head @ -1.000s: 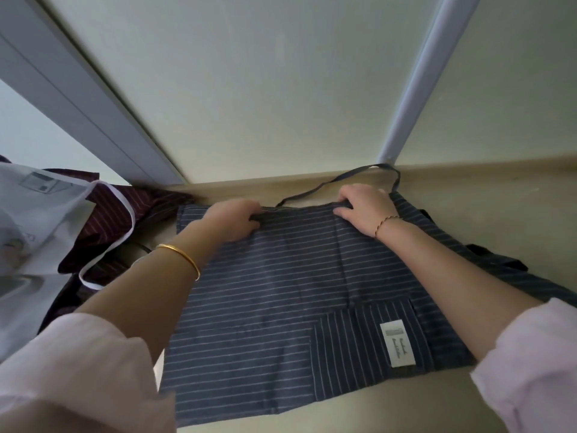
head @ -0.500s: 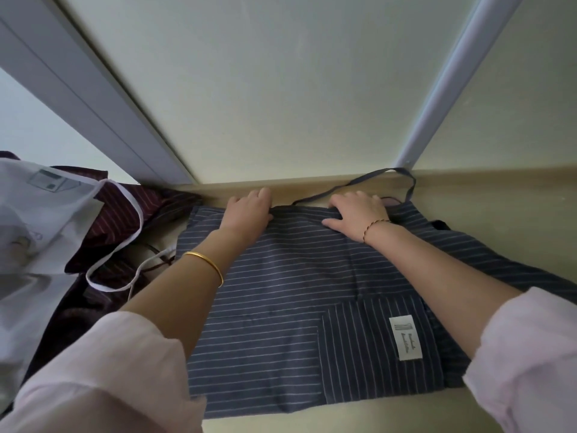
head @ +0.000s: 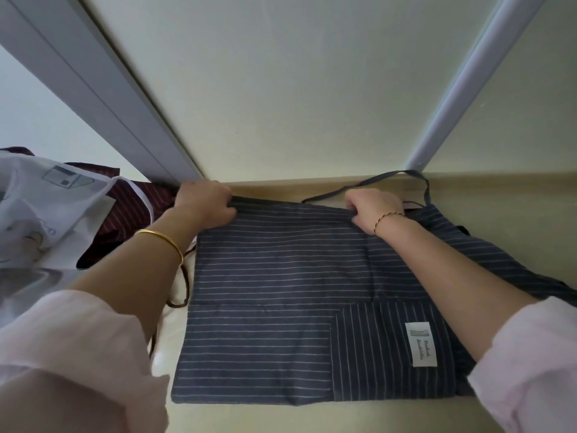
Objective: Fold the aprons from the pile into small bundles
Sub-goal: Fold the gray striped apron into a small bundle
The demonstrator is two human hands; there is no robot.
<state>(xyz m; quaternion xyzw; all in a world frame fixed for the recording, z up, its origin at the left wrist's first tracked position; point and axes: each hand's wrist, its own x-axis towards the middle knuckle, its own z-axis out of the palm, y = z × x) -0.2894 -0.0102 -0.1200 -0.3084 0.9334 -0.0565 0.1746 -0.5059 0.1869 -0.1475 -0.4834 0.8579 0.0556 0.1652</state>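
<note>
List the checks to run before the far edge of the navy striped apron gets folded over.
1. Left hand grips the far left corner of the navy striped apron: ok.
2. Right hand pinches the far edge: ok.
3. Neck strap tucked in: not ok, it loops loose beyond the far edge.
4. Near half lying flat: ok.
5. Right side squared up: not ok, cloth spreads out past the right arm.
6. Brown tie clear of the apron's left edge: cannot tell.
</note>
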